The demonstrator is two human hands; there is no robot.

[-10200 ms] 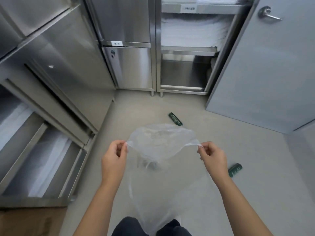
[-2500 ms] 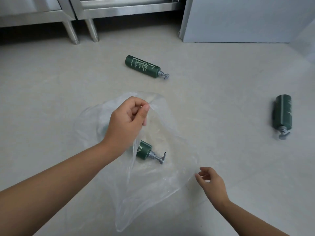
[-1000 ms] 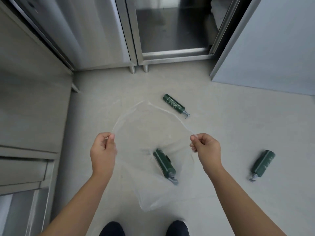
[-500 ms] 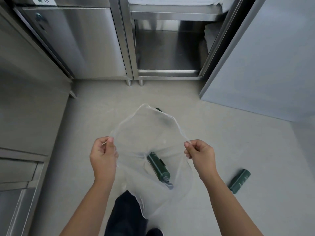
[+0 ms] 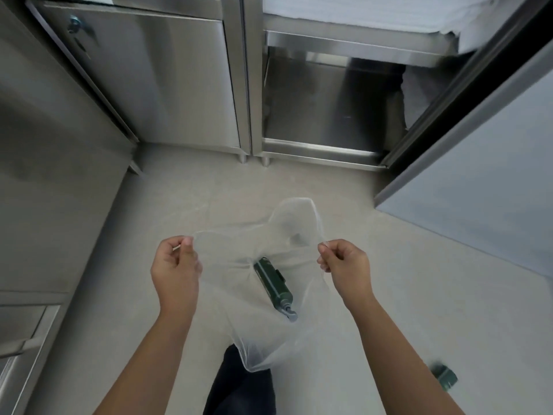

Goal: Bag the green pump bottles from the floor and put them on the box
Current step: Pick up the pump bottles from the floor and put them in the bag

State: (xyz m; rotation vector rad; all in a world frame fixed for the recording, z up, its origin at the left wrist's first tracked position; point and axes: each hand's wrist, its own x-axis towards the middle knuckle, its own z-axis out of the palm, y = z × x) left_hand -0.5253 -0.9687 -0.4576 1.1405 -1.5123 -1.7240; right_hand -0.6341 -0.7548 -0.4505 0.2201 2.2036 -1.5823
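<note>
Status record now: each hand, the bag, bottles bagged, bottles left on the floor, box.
left hand: pinches bag rim
right hand: pinches opposite rim
clear plastic bag: held open, hanging
bagged: one green pump bottle, pump toward bag bottom
floor: second green bottle, lower right, blurred
box: not in view

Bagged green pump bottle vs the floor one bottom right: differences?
The dark green pump bottle in the clear plastic bag hangs off the floor; the dark green bottle bottom right lies on it. The bagged one shows whole, grey pump included; the other is blurred, partly behind the right forearm. Same green.
</note>
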